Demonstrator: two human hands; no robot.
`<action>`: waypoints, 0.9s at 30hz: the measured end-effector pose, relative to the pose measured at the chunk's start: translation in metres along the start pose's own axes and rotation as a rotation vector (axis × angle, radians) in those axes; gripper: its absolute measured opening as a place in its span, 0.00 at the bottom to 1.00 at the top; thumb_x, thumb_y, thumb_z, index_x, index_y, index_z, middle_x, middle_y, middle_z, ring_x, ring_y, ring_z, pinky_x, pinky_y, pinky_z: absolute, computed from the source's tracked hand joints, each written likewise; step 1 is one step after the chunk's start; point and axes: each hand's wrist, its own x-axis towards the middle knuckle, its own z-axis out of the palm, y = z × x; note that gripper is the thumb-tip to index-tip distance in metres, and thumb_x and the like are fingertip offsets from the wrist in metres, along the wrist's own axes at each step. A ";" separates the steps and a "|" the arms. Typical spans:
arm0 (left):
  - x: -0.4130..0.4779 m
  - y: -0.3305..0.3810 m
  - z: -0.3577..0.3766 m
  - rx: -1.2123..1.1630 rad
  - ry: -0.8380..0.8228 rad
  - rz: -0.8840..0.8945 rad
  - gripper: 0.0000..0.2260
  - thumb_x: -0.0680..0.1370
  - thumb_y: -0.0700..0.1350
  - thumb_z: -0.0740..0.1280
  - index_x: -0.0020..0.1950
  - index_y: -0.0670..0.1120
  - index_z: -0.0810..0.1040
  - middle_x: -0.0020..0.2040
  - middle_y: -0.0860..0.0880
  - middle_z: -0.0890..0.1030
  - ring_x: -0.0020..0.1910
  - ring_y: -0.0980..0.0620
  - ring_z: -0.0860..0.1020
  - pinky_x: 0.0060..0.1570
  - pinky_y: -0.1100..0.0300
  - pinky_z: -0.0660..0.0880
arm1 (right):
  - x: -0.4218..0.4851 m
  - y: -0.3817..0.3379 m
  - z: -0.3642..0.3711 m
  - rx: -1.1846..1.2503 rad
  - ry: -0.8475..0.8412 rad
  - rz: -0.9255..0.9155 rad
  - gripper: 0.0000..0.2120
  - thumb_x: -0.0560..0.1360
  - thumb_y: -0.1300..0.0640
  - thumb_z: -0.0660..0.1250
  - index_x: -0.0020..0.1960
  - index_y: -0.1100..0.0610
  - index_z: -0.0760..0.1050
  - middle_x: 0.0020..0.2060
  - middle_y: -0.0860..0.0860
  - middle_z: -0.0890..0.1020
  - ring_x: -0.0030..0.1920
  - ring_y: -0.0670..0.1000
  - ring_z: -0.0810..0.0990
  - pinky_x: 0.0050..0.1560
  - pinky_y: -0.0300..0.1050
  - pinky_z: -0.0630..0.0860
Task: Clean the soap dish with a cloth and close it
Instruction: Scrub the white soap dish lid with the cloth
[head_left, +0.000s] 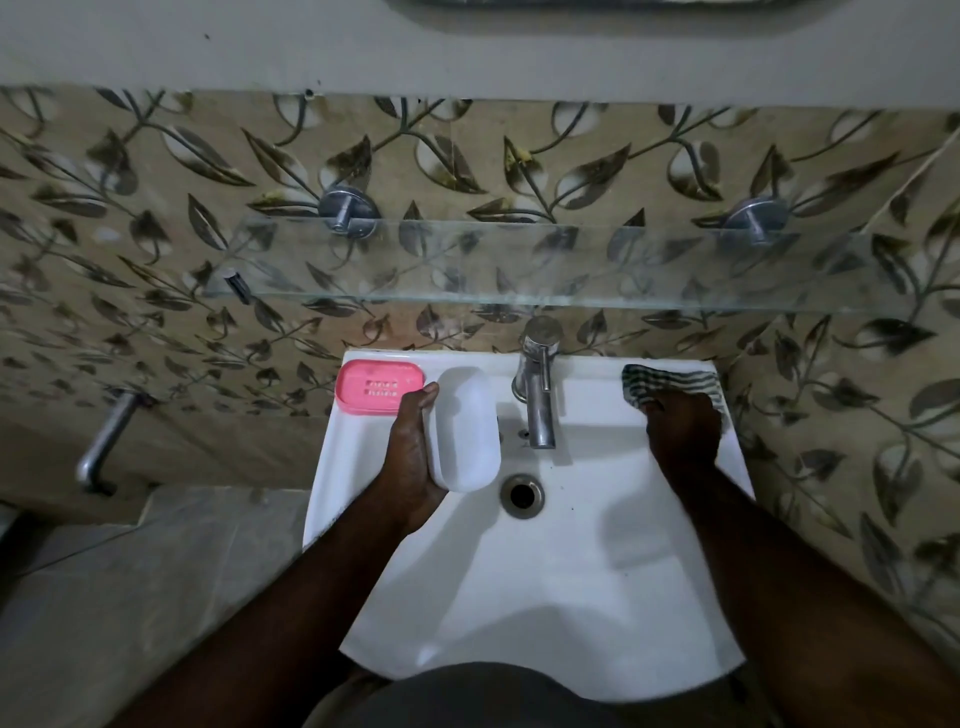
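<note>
left hand (410, 441) wrapped round white soap-dish lid (464, 428), frame centre | pink base (379, 387) upper left | right hand (683, 431) closed on cloth (670, 382) | lid's probably light, slick plastic, so grip the edges

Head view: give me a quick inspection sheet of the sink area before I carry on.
Surface: white sink, basin bare, drain open.
Job's things: pink soap dish base on the back-left rim; white lid off, held over the basin; striped cloth on the back-right rim.
Clutter: nothing seen.
Hands: left hand grips the lid; right hand rests on the cloth.
Cables: nothing seen.
Surroundings: tap, glass shelf, leaf-pattern tiles.
</note>
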 end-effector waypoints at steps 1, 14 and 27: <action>-0.001 -0.001 -0.001 0.004 -0.007 0.000 0.37 0.65 0.58 0.69 0.70 0.41 0.71 0.62 0.38 0.73 0.59 0.38 0.71 0.61 0.41 0.66 | 0.002 -0.001 -0.003 -0.002 0.022 0.024 0.11 0.73 0.58 0.66 0.41 0.64 0.83 0.38 0.64 0.84 0.41 0.65 0.81 0.43 0.54 0.77; -0.018 -0.005 -0.010 0.047 -0.140 0.024 0.38 0.57 0.60 0.78 0.62 0.44 0.78 0.54 0.39 0.78 0.52 0.38 0.77 0.56 0.44 0.71 | -0.094 -0.079 -0.133 1.822 -0.786 0.571 0.26 0.77 0.42 0.58 0.61 0.61 0.79 0.57 0.61 0.82 0.56 0.58 0.82 0.50 0.55 0.81; -0.027 0.007 -0.030 -0.155 0.011 -0.060 0.29 0.79 0.64 0.53 0.63 0.43 0.79 0.58 0.40 0.80 0.57 0.41 0.78 0.56 0.48 0.75 | -0.152 -0.173 -0.140 1.448 -0.707 0.260 0.10 0.76 0.68 0.64 0.54 0.61 0.79 0.48 0.59 0.85 0.47 0.57 0.84 0.50 0.52 0.80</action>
